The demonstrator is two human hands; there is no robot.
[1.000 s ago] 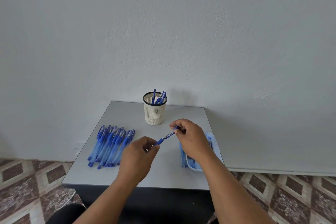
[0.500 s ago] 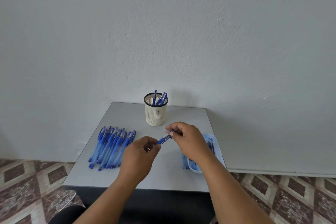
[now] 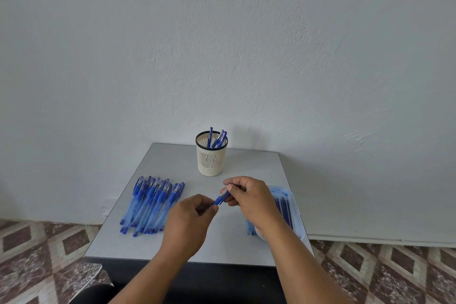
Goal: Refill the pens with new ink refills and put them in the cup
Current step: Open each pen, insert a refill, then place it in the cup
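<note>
I am watching a blue pen (image 3: 221,198) being held in the air between both hands, above the middle of the grey table (image 3: 229,242) and just in front of the cup. The left hand (image 3: 188,222) is pinching the lower, blue-grip end between thumb and curled fingers, and the right hand (image 3: 249,198) is gripping the upper end with its fingers curled round it; I cannot tell whether a refill is sticking out under those fingers. The pen is slanting up toward the right.

Behind the hands, the cream slotted pen cup (image 3: 211,155) with a dark rim is standing upright near the far edge of the table, and a few blue capped pens (image 3: 218,139) are leaning inside it, their tops poking above the rim.

To the right, partly hidden by the right wrist, a pale blue shallow tray (image 3: 294,207) is sitting at the table's right edge, and I am seeing dark blue ink refills (image 3: 283,207) lying lengthwise in it.

On the left side of the table a loose row of blue pens (image 3: 150,205) is lying flat, side by side and overlapping, caps toward the wall.

Around the table, a patterned tile floor (image 3: 42,247) is meeting a plain pale wall (image 3: 222,44).
</note>
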